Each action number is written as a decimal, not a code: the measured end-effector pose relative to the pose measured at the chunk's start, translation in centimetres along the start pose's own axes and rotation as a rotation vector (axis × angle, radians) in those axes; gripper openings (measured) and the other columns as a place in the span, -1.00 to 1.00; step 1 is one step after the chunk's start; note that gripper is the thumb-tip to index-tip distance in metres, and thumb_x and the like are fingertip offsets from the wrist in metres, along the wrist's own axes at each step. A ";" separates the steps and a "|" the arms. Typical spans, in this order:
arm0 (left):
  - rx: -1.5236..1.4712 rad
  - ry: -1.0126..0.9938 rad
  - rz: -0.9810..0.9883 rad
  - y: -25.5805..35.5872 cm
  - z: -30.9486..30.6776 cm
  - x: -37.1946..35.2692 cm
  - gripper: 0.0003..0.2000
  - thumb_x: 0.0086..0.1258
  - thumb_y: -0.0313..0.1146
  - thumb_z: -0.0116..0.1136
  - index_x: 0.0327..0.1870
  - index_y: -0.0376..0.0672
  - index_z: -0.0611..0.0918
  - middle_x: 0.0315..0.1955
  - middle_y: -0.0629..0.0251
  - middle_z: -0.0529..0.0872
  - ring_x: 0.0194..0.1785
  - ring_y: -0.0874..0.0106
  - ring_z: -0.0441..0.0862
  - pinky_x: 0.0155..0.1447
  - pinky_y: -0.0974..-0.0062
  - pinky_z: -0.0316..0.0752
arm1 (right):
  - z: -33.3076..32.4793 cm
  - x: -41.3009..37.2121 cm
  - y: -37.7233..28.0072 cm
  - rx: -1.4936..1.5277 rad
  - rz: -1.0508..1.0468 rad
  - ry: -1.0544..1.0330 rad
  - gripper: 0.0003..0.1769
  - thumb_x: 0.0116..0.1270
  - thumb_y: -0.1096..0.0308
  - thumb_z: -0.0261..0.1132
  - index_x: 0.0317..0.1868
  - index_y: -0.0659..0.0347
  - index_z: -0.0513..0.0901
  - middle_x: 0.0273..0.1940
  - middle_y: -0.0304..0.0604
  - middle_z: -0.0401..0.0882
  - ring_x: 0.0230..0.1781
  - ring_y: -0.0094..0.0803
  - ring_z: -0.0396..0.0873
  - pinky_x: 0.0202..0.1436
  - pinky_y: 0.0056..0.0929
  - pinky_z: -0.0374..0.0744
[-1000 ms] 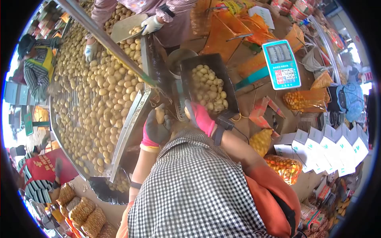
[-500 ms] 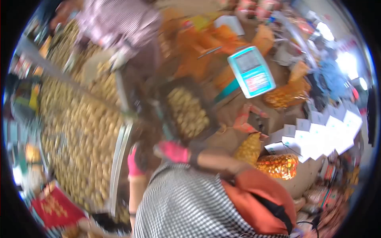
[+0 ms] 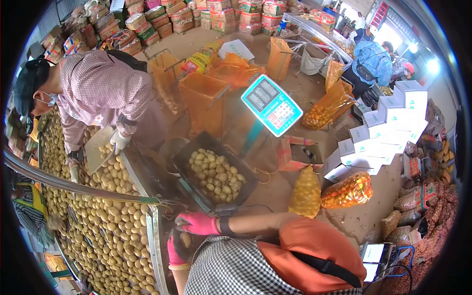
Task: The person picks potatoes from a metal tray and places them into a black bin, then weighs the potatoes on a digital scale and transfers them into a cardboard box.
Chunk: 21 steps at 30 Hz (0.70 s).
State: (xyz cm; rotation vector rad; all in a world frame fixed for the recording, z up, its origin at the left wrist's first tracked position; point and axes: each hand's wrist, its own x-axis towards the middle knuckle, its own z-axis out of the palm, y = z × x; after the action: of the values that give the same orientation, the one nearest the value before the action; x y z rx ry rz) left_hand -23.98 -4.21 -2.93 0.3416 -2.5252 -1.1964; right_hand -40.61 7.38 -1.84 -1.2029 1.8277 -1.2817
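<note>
My left hand (image 3: 175,250), in a pink glove with a dark palm, is curled at the metal edge of the potato table. A brown potato (image 3: 186,239) shows against its palm. Just above it, my right hand (image 3: 199,223), in a matching pink glove, has its fingers bent inward. Something brownish shows at its fingertips, too small to name. Many loose potatoes (image 3: 113,236) cover the table to the left of my hands. A black crate (image 3: 236,147) with potatoes in it stands just beyond my right hand.
A co-worker (image 3: 103,83) in white gloves holds a flat scoop (image 3: 96,150) over the potatoes. A metal rail (image 3: 88,189) crosses the table. Beyond the crate stands a scale display (image 3: 272,105). Filled net bags (image 3: 305,194) and white cartons (image 3: 378,130) are on the right.
My view has tilted and steadied, bringing more of the room in. My hands have come closer together, the right moving left and down. The co-worker appears more fully.
</note>
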 end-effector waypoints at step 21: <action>-0.262 0.288 -0.385 0.2 -1.9 -2.3 -0.47 0.26 -0.37 0.30 0.26 -0.33 0.50 0.07 -0.06 0.65 0.15 0.00 0.61 0.25 0.26 0.50 | 4.3 6.8 -3.0 -0.249 -0.118 -0.090 -0.51 0.37 -0.06 0.31 -0.14 0.30 0.71 -0.39 0.20 0.67 -0.30 0.11 0.68 -0.21 -0.04 0.61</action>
State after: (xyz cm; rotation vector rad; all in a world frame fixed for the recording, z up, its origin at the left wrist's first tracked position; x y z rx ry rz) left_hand -21.16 -4.56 -2.07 0.8919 -2.0817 -1.4731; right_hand -38.73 -0.86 -0.37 -1.4964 1.9151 -1.0648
